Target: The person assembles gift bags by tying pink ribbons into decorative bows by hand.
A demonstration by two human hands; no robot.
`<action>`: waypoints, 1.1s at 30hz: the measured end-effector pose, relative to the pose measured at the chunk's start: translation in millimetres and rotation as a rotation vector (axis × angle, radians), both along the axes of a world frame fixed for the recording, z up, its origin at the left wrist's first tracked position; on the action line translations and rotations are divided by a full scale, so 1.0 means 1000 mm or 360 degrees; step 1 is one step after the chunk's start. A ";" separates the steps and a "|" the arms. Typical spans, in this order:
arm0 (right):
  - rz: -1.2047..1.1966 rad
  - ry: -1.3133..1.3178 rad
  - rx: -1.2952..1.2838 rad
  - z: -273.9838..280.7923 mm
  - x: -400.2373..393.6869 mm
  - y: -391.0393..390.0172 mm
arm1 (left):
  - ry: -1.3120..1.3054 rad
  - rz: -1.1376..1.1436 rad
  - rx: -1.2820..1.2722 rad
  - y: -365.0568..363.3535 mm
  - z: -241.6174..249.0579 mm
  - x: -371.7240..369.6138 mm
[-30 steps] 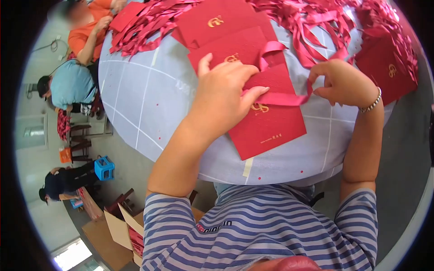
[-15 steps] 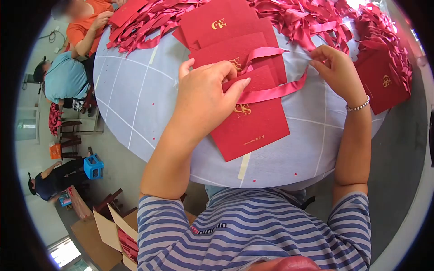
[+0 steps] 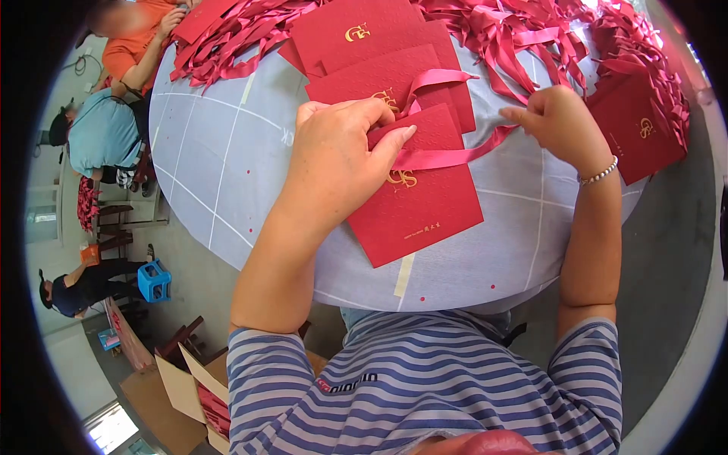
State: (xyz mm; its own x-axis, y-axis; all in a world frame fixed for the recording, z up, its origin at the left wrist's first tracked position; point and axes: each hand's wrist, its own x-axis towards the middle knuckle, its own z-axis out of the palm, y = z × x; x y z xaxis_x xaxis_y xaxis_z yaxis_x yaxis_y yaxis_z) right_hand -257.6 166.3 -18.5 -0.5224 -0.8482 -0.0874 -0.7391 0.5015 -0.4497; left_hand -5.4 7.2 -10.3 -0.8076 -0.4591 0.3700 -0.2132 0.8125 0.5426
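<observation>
A flat red paper gift bag (image 3: 434, 216) with gold lettering lies in front of me, overlapping other red bags (image 3: 371, 64). My left hand (image 3: 334, 148) is closed on its upper edge, thumb on top and the other fingers partly hidden behind. A pink-red ribbon (image 3: 455, 157) crosses the bag from beneath the left thumb toward the right. At the ribbon's right end, my right hand (image 3: 565, 129) is closed with curled fingers, and the ribbon disappears at its fingertips. Another ribbon end (image 3: 444, 77) sticks out above the left hand.
Heaps of red ribbons (image 3: 508, 45) cover the table's far side. More bags with ribbons (image 3: 637, 129) stand at the right edge. A checked cloth (image 3: 220, 167) covers the table. An open cardboard box (image 3: 193, 387) is at lower left. Several people, one in orange (image 3: 125, 53), are at left.
My right hand has turned, and its fingertips have moved slightly left and down with the ribbon. My left hand keeps its grip on the bag. The view has shifted a little.
</observation>
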 end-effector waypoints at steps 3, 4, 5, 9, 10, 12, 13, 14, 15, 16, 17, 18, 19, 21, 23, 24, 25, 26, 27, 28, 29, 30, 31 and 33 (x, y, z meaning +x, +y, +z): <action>-0.0062 0.0180 0.0349 0.008 0.017 -0.003 | 0.0026 -0.0010 0.0032 0.000 -0.001 0.000; -0.0060 0.0177 0.0349 0.005 0.021 -0.004 | 0.0032 -0.0008 0.0035 0.001 -0.001 -0.001; -0.0035 0.0303 0.0118 -0.001 0.025 -0.006 | 0.0030 -0.0004 0.0035 0.000 -0.001 0.000; 0.0032 0.0181 -0.0198 -0.017 0.019 -0.008 | -0.0014 -0.0011 0.0024 0.001 0.001 0.000; 0.0041 0.0177 -0.0199 -0.017 0.017 -0.007 | -0.0032 -0.0018 0.0015 0.000 0.001 0.000; 0.0143 0.0052 -0.0247 -0.014 0.017 -0.005 | -0.0047 -0.0017 0.0087 0.000 0.000 0.001; 0.0147 0.0047 -0.0244 -0.013 0.018 -0.006 | -0.0056 -0.0025 0.0161 0.000 -0.001 0.001; 0.0207 -0.0097 -0.0456 -0.013 0.020 -0.008 | -0.0059 -0.0021 0.0167 -0.001 -0.001 0.001; 0.0267 -0.0243 -0.0666 -0.013 0.021 -0.009 | -0.0079 -0.0023 0.0264 -0.002 -0.001 0.002; 0.0325 -0.0376 -0.0857 -0.017 0.023 -0.012 | -0.0100 -0.0024 0.0361 -0.002 -0.001 0.002; 0.0327 -0.0383 -0.0852 -0.014 0.029 -0.013 | -0.0105 -0.0020 0.0366 -0.002 0.000 0.003; 0.0405 -0.0709 -0.0856 -0.008 0.040 -0.013 | -0.0131 -0.0028 0.0406 -0.002 0.001 0.003; 0.0479 -0.1036 -0.0853 -0.004 0.047 -0.012 | -0.0155 -0.0036 0.0446 -0.002 0.002 0.003; 0.0499 -0.1076 -0.0715 -0.004 0.056 -0.012 | -0.0141 -0.0048 0.0471 -0.002 0.003 0.003; 0.0654 -0.0666 -0.0792 -0.003 0.068 -0.014 | -0.0129 -0.0062 0.0495 -0.002 0.003 0.004; 0.0687 -0.0616 -0.0797 -0.001 0.070 -0.013 | -0.0135 -0.0068 0.0522 -0.002 0.004 0.004; 0.0687 -0.0623 -0.0794 -0.003 0.072 -0.014 | -0.0140 -0.0073 0.0549 -0.002 0.005 0.004; 0.0737 -0.0521 -0.0866 -0.004 0.073 -0.016 | -0.0145 -0.0071 0.0552 -0.002 0.006 0.004; 0.0785 -0.0417 -0.0939 -0.005 0.075 -0.017 | -0.0177 -0.0070 0.0535 -0.002 0.007 0.004; 0.0785 -0.0422 -0.0939 -0.006 0.077 -0.018 | -0.0209 -0.0069 0.0519 -0.002 0.007 0.004; 0.0776 -0.0354 -0.0933 -0.005 0.079 -0.018 | -0.0213 -0.0068 0.0520 -0.002 0.007 0.004; 0.0767 -0.0287 -0.0928 -0.005 0.082 -0.018 | -0.0219 -0.0071 0.0478 -0.001 0.005 0.004; 0.0765 -0.0289 -0.0928 -0.006 0.084 -0.018 | -0.0223 -0.0074 0.0435 -0.001 0.004 0.004; 0.0730 -0.0084 -0.0987 -0.007 0.088 -0.019 | -0.0230 -0.0086 0.0421 -0.001 0.005 0.004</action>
